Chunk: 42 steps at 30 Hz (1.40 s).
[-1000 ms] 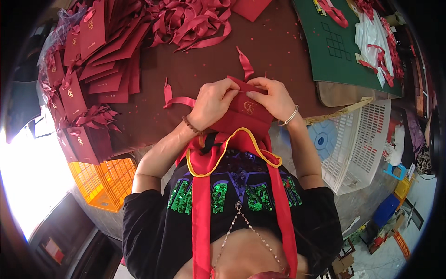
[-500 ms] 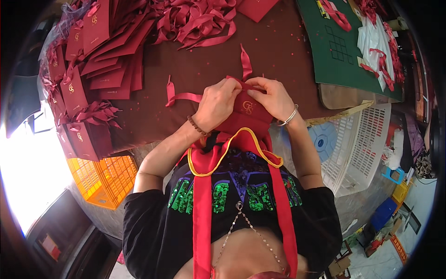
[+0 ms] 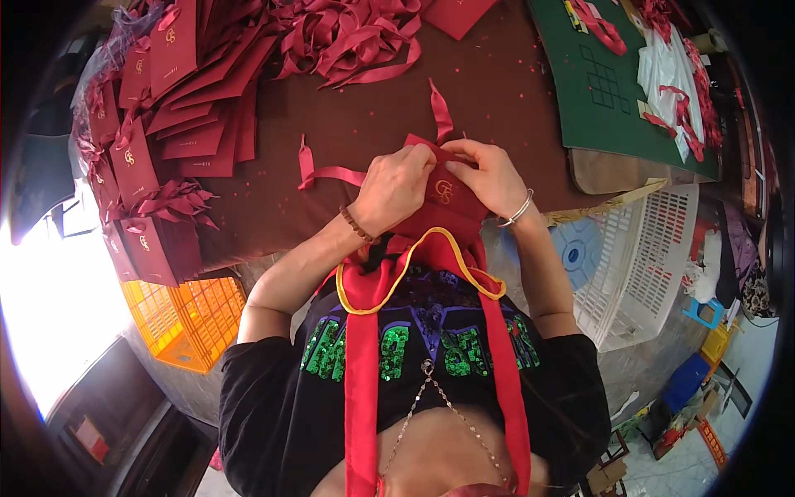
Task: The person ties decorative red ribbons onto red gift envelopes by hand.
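Observation:
A dark red paper bag (image 3: 457,205) with gold print lies at the table's near edge in front of me. My left hand (image 3: 396,189) is closed at its top edge, with a red ribbon (image 3: 335,172) trailing out to the left from under it. My right hand (image 3: 489,176) pinches the same top edge with thumb and forefinger. Another ribbon end (image 3: 440,116) stands up beyond the bag, between the two hands. What the fingertips hold at the edge is partly hidden by the fingers.
Stacked red bags (image 3: 199,124) fill the table's left side, beside a heap of loose ribbons (image 3: 352,37). A green cutting mat (image 3: 596,83) lies at the right. Below the table stand an orange crate (image 3: 186,319) and a white crate (image 3: 642,265).
Both hands stay at the bag's top edge. My left hand has shifted slightly to the right, and the trailing ribbon has moved a little with it.

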Each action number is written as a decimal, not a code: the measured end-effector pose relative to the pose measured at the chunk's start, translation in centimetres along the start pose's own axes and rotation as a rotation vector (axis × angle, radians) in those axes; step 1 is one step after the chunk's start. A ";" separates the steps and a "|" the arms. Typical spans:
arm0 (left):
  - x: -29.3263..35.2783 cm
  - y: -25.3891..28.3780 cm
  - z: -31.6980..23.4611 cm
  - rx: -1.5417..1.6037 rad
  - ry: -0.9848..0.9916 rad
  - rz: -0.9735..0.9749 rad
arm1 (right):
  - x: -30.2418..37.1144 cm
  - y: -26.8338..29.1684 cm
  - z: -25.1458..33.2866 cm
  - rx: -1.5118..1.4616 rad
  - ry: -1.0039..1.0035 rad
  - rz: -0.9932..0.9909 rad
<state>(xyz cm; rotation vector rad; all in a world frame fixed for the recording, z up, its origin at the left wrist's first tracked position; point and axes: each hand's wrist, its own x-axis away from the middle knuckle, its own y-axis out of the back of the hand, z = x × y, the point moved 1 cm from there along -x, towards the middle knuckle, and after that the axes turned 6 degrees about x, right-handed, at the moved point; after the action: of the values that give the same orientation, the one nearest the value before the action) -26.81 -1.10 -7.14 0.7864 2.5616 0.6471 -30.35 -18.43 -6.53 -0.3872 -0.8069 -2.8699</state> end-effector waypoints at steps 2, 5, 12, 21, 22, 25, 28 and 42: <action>-0.1 -0.2 -0.2 0.011 -0.005 -0.015 | 0.1 0.0 0.1 0.025 0.001 -0.008; -0.1 -0.3 0.1 0.020 -0.029 -0.038 | 0.2 0.1 -0.1 0.023 0.006 -0.019; -0.6 0.9 0.0 0.031 -0.018 -0.046 | 0.3 0.1 0.0 -0.017 0.009 0.017; -0.3 0.3 -0.3 0.037 0.026 -0.066 | 0.2 0.0 -0.1 -0.020 0.013 0.005; -0.3 0.4 -0.3 0.036 0.026 -0.066 | 0.3 -0.1 -0.1 -0.015 0.023 0.005; -0.5 0.8 -0.2 0.071 0.035 -0.073 | 0.3 0.0 -0.1 -0.021 0.021 0.001; -0.5 0.9 0.0 0.054 0.038 -0.074 | 0.3 0.2 0.0 -0.060 0.025 0.012; -0.8 0.9 -1.9 -0.501 -0.241 0.134 | 0.4 -0.4 0.4 -0.018 0.046 -0.003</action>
<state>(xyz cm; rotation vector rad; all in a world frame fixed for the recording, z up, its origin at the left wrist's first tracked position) -26.69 -1.51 -4.95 0.8021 2.0158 1.1050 -30.67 -17.91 -6.25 -0.3205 -0.7744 -2.8796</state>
